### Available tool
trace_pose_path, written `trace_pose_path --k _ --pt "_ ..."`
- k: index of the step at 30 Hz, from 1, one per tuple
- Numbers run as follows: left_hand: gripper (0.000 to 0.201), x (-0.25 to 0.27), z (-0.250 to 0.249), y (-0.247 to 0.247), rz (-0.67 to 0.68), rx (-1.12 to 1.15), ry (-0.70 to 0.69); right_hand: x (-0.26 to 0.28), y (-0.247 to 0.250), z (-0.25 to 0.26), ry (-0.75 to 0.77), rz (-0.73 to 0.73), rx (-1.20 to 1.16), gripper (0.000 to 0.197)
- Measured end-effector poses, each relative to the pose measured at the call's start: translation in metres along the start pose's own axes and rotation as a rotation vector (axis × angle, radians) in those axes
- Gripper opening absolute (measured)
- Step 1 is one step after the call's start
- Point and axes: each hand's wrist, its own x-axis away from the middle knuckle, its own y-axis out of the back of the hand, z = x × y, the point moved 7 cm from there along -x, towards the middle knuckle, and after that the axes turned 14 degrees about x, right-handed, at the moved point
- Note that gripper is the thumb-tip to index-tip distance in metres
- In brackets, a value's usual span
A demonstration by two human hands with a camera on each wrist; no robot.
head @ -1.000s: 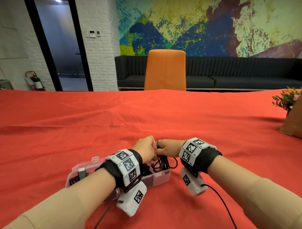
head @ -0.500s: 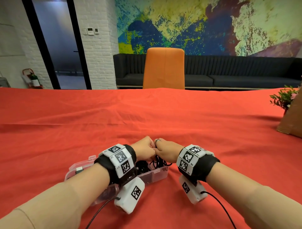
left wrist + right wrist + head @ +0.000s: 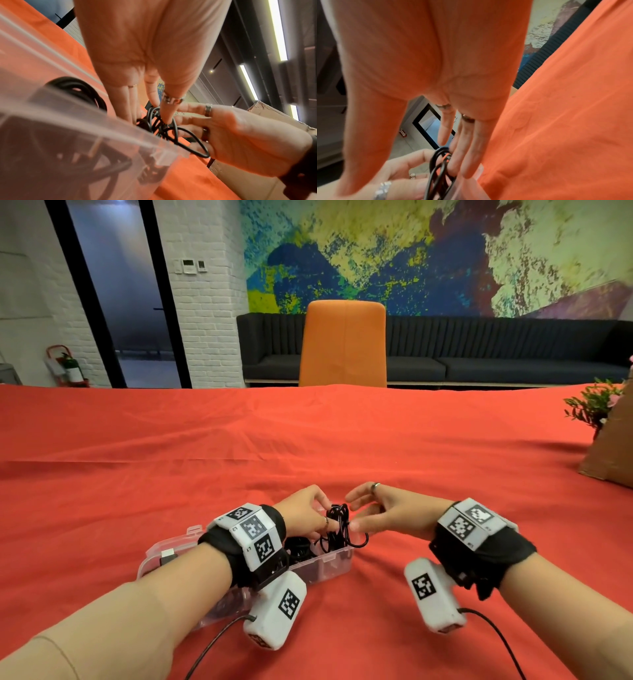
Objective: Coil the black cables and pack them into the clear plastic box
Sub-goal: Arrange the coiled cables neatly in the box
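Note:
A clear plastic box [image 3: 329, 559] lies on the red cloth under my left wrist, with a coiled black cable [image 3: 301, 546] inside. A second black cable coil [image 3: 337, 525] stands upright over the box's right end. My left hand [image 3: 327, 513] pinches this coil near its top between thumb and finger. My right hand [image 3: 356, 510] is just right of it, fingers spread and straight, tips touching the loops. The left wrist view shows the left hand [image 3: 159, 108] on the coil [image 3: 171, 128], with the box wall [image 3: 68, 135] in front. In the right wrist view, straight fingers [image 3: 467, 155] lie beside the coil [image 3: 436, 169].
A small grey plug [image 3: 168, 556] sits in the box's left end. An orange chair [image 3: 342, 344] stands at the table's far edge. A plant [image 3: 592, 405] and a brown cardboard piece [image 3: 613, 450] are at the far right. Wrist camera leads trail toward me.
Both hands were closed together on the coil. The right hand has since spread its fingers and drawn slightly right, while the left keeps hold of the coil over the box.

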Motion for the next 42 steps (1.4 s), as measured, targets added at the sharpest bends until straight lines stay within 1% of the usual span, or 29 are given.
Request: trace_pose_path --k 2,3,5,6,8,10,12,14,15,17,19,21,23,26,28,30,33,36,37,38,40,42 --pt "0.031 0.001 -0.004 -0.002 0.026 0.043 -0.006 0.007 -0.001 -0.001 0.063 0.02 -0.007 0.045" --pt "0.034 0.002 -0.006 -0.004 0.057 0.074 -0.001 0.008 -0.001 -0.002 0.091 0.006 0.038 0.048" --pt "0.028 0.006 -0.011 -0.007 0.108 0.085 -0.001 0.01 -0.002 0.002 0.151 -0.049 0.146 0.05" --pt "0.023 0.006 -0.011 -0.006 0.112 0.057 -0.006 0.011 -0.003 0.004 0.175 -0.083 0.193 0.05" --pt "0.022 0.003 -0.01 -0.003 0.09 -0.052 -0.032 0.012 -0.003 0.007 0.213 -0.161 0.234 0.049" --pt "0.021 -0.001 -0.008 0.001 0.033 -0.137 -0.042 0.013 -0.002 0.008 0.245 -0.227 0.221 0.045" --pt "0.018 -0.005 -0.003 0.003 0.026 -0.117 -0.028 0.015 -0.001 0.009 0.253 -0.286 0.254 0.04" --pt "0.008 -0.01 0.001 0.002 0.07 -0.072 -0.008 0.015 -0.001 0.011 0.25 -0.341 0.302 0.035" --pt "0.006 -0.011 0.002 0.002 0.099 -0.068 0.009 0.015 -0.001 0.013 0.249 -0.361 0.317 0.032" --pt "0.016 -0.015 0.005 0.003 0.139 -0.086 0.056 0.013 -0.001 0.016 0.248 -0.399 0.355 0.023" --pt "0.017 -0.017 0.006 0.006 0.162 -0.136 0.098 0.011 -0.001 0.02 0.26 -0.427 0.403 0.016" --pt "0.016 -0.019 0.005 0.007 0.169 -0.198 0.121 0.01 -0.005 0.025 0.283 -0.421 0.442 0.014" --pt "0.016 -0.02 0.003 0.009 0.163 -0.247 0.122 0.008 -0.01 0.029 0.293 -0.385 0.469 0.012" --pt "0.016 -0.019 0.0 0.006 0.17 -0.289 0.118 0.001 -0.013 0.03 0.26 -0.331 0.511 0.013" --pt "0.021 -0.017 -0.001 0.005 0.163 -0.31 0.122 -0.006 -0.02 0.028 0.231 -0.272 0.57 0.013" --pt "0.024 -0.014 -0.002 0.004 0.169 -0.313 0.13 -0.011 -0.029 0.027 0.214 -0.221 0.641 0.009" --pt "0.023 -0.01 -0.004 0.002 0.178 -0.309 0.144 -0.016 -0.035 0.026 0.176 -0.198 0.703 0.006" --pt "0.029 -0.007 -0.005 0.002 0.19 -0.263 0.16 -0.016 -0.037 0.028 0.174 -0.119 0.793 0.01" --pt "0.031 -0.006 -0.005 0.001 0.193 -0.25 0.161 -0.015 -0.035 0.029 0.178 -0.112 0.779 0.011" --pt "0.031 -0.006 -0.004 0.001 0.185 -0.237 0.16 -0.014 -0.03 0.028 0.178 -0.131 0.719 0.01" --pt "0.028 -0.007 -0.003 0.001 0.153 -0.207 0.157 -0.013 -0.015 0.025 0.168 -0.262 0.558 0.009" --pt "0.023 -0.009 -0.002 0.002 0.116 -0.201 0.155 -0.014 -0.007 0.019 0.139 -0.373 0.496 0.01"
